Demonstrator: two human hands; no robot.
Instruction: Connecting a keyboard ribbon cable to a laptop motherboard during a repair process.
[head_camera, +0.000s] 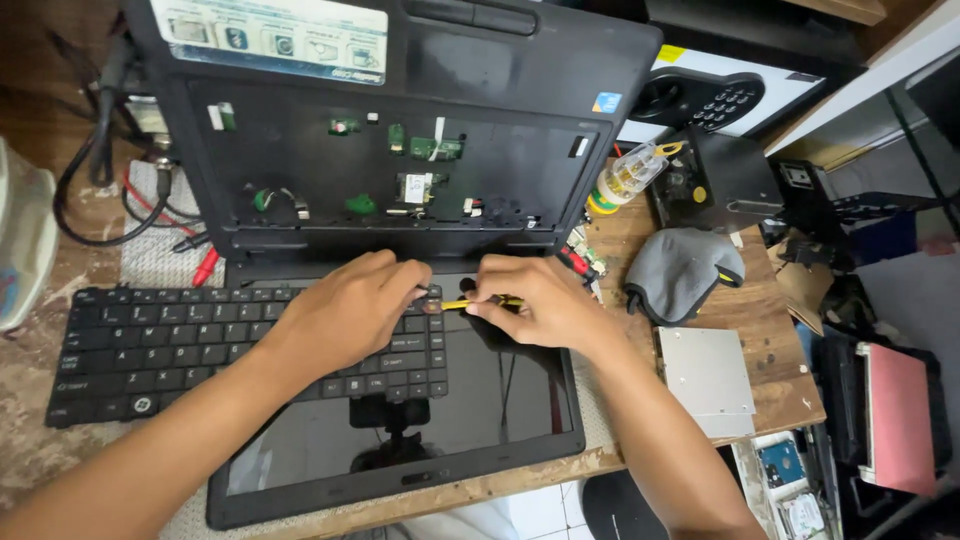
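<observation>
A black laptop lies opened flat on the bench, its base (400, 150) stripped of the keyboard with green circuit parts showing, its screen (470, 400) facing up toward me. The detached black keyboard (150, 345) rests across the screen's left side. My left hand (350, 310) presses on the keyboard's right end and pinches a small part at its top corner. My right hand (535, 300) grips a thin yellow-handled tool (462, 303) whose tip points left at that same corner.
A grey cloth (685, 270) and a silver drive tray (708, 380) lie right of the laptop. A clear glue bottle (630, 175), a black box (725, 180) and a keypad phone (700, 100) stand behind. Black and red cables (150, 215) trail at the left.
</observation>
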